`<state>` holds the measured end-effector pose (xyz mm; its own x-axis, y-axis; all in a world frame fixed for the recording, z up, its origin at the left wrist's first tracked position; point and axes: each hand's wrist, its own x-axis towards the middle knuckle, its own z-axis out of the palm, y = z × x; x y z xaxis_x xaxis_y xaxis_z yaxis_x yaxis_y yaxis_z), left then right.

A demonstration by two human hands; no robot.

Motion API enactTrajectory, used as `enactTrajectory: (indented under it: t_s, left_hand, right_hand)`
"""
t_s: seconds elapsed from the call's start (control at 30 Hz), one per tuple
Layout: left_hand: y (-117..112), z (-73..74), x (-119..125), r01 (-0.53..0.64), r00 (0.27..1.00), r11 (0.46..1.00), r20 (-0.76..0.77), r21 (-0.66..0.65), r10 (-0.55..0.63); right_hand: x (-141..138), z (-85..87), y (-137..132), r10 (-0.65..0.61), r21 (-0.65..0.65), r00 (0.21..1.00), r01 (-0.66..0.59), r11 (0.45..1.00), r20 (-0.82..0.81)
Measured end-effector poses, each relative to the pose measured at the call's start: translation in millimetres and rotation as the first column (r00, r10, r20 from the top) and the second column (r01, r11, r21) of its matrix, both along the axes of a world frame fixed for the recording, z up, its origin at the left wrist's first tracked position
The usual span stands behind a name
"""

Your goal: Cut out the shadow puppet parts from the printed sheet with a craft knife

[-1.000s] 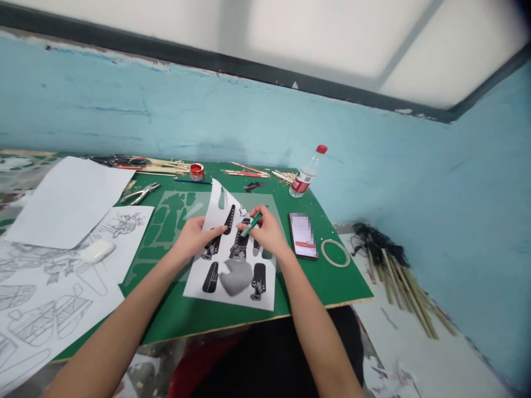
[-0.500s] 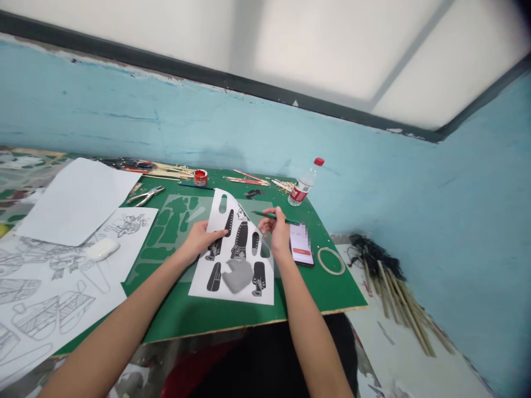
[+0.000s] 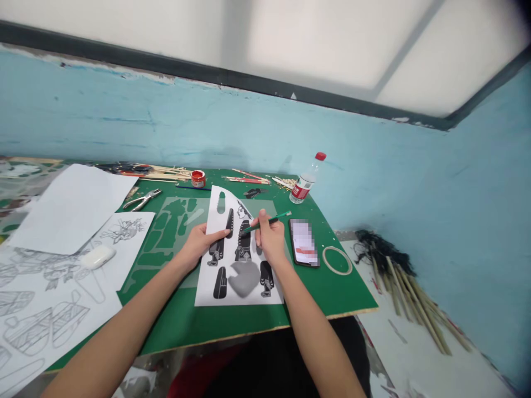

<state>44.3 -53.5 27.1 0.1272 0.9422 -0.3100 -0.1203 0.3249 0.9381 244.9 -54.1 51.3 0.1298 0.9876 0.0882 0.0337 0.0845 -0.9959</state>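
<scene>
While left hand (image 3: 199,245) pins sheet (image 3: 238,251), right hand (image 3: 269,237) grips brush (image 3: 265,222)

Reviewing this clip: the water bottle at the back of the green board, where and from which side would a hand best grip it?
Grip the bottle around its clear middle, just above the red label, coming from the front. It stands upright, though it looks tilted in this wide view, with open board on the near side. The wall is close behind it and sticks lie to its left.
</scene>
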Motion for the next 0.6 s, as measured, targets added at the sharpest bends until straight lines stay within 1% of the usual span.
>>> enactTrajectory:
  t_s: [0.13, 0.23, 0.37, 0.6]
  left_hand:
    - [0.9, -1.0, 0.2, -0.011, 1.000, 1.000, -0.008, -0.013, 0.010]
    - [1.0, -1.0, 0.0, -0.016, 1.000, 1.000, -0.005, -0.017, 0.015]
    - [0.8, -1.7, 0.2, -0.026, 1.000, 1.000, 0.002, -0.005, 0.026]
    - [2.5, -6.7, 0.4, -0.058, 0.998, 0.998, 0.022, 0.040, 0.057]
  right_hand:
    - [-0.9, -0.1, 1.7, 0.042, -0.022, 0.999, -0.042, 0.999, -0.001]
    - [-1.1, -1.5, 3.3, 0.083, -0.004, 0.996, -0.083, 0.997, 0.030]
    - [-1.0, -4.5, 0.2, 0.123, 0.056, 0.984, -0.131, 0.990, 0.130]
    - [0.1, -10.7, -6.3, 0.161, 0.144, 0.931, -0.217, 0.965, 0.327]
